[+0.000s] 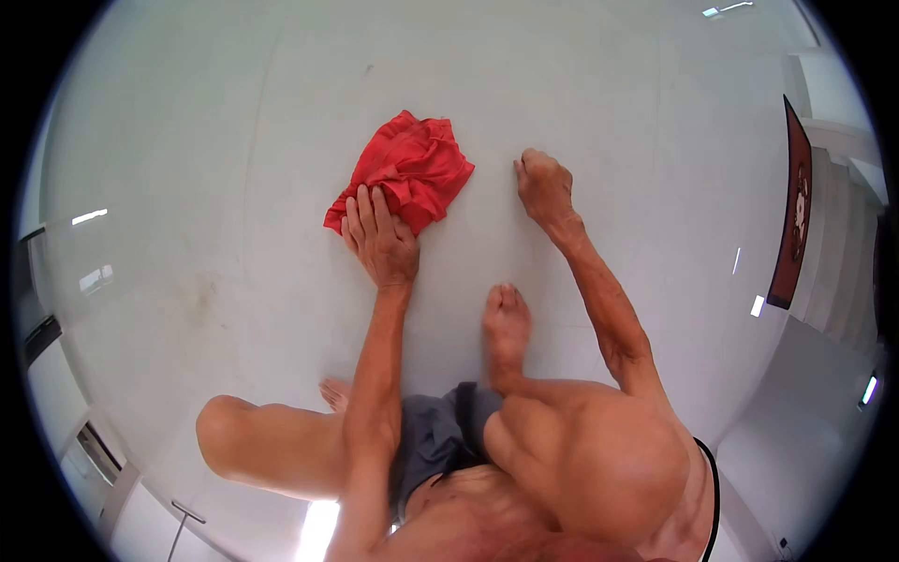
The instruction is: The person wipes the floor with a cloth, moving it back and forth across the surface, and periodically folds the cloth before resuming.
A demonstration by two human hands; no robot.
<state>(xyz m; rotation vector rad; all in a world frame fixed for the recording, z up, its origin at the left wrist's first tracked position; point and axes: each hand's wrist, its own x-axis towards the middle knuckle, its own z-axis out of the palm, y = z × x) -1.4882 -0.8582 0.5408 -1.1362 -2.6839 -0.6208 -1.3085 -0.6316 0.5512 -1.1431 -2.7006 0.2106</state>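
A crumpled red cloth (pixel 412 169) lies on the pale, glossy floor in front of me. My left hand (pixel 382 242) rests palm down on its near edge, fingers stretched out over the fabric. The underside of that hand is hidden. To the right of the cloth and apart from it, my right hand (pixel 546 185) is curled into a fist close to the floor. Nothing shows in that fist.
My bare right foot (pixel 507 323) stands on the floor (pixel 599 112) between my arms. A dark red mat (pixel 794 206) lies at the far right beside pale steps (pixel 833 244). Faint brownish smudges (pixel 201 298) mark the floor at left. A thin-handled tool (pixel 187 513) is at lower left.
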